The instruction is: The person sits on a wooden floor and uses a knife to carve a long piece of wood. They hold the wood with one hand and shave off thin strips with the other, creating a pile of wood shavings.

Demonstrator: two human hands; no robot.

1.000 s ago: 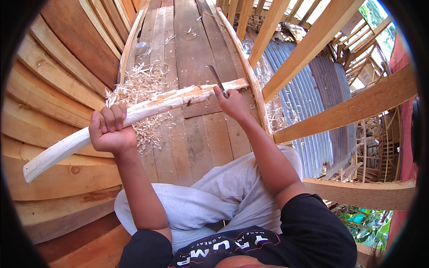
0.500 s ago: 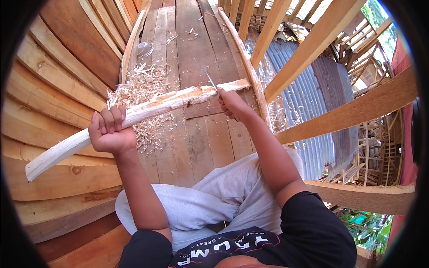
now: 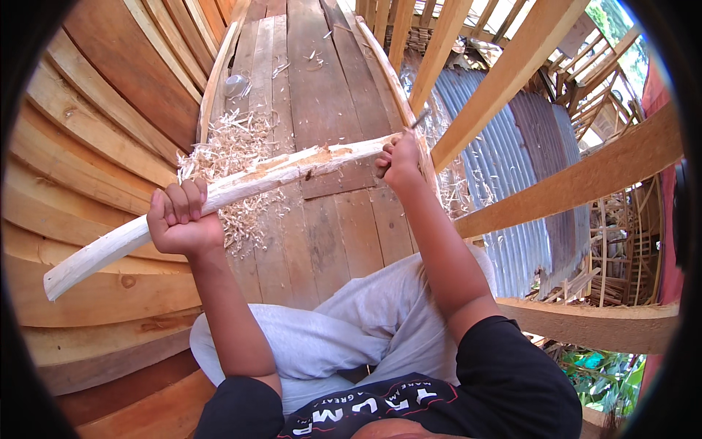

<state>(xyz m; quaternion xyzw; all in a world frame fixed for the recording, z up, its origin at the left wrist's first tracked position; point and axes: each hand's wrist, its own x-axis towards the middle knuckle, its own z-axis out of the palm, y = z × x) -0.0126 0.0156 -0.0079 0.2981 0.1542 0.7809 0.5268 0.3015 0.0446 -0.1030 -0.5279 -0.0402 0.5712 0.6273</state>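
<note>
A long, pale, peeled wooden pole (image 3: 270,174) slants across in front of me, its near end low at the left and its far end at the right edge of the floor. My left hand (image 3: 182,217) is wrapped round it, left of the middle. At the pole's far right end, my right hand (image 3: 401,159) is closed round the handle of a knife (image 3: 419,119). The blade points up and to the right, past the pole's end. Part of the handle is hidden in my fist. Roughly cut, browner patches show on the pole's right half.
Curled wood shavings (image 3: 238,146) lie heaped on the plank floor (image 3: 322,241) under and behind the pole. A clear plastic cup (image 3: 235,85) stands beyond them. Board walling (image 3: 80,205) closes the left side; wooden rails (image 3: 578,172) and corrugated metal sheets (image 3: 497,175) are at the right.
My right hand has slid with the knife rightward along the pole to its far end, and the blade has swung from up-left to up-right. My left hand keeps its grip, nearly still.
</note>
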